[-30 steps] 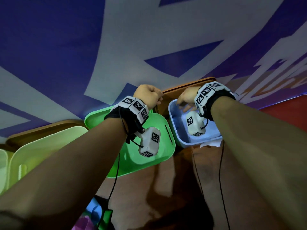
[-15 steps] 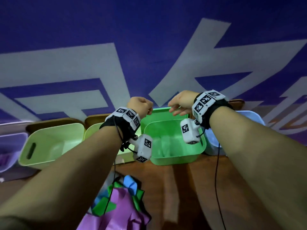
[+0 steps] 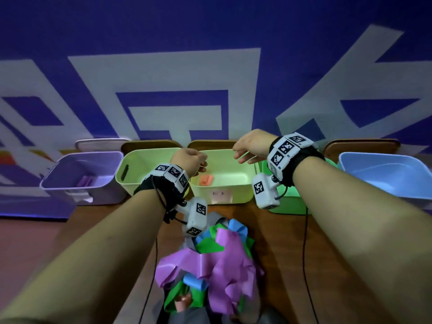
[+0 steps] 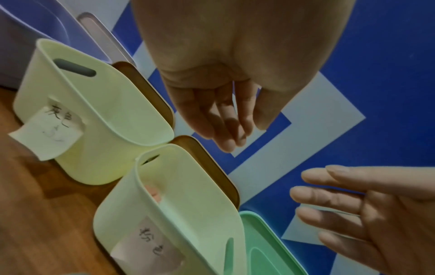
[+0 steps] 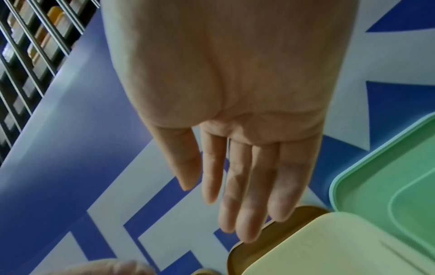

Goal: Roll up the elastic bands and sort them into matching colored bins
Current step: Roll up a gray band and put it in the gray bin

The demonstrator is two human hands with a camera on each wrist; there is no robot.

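I am seeing both hands hovering over the pale yellow-green plastic bin (image 3: 243, 181) at frame centre: left hand (image 3: 187, 160) and right hand (image 3: 251, 143), fingers loose, holding nothing. A rolled orange-pink elastic band (image 3: 206, 180) is lying inside that bin. Tangled purple, green and blue elastic bands (image 3: 217, 263) are sitting lower centre on the brown wooden table (image 3: 275, 230).

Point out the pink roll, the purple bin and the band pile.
pink roll (image 3: 206, 180), head view, middle of roll
purple bin (image 3: 70, 165), head view, inner left wall
band pile (image 3: 224, 258), head view, purple band on top
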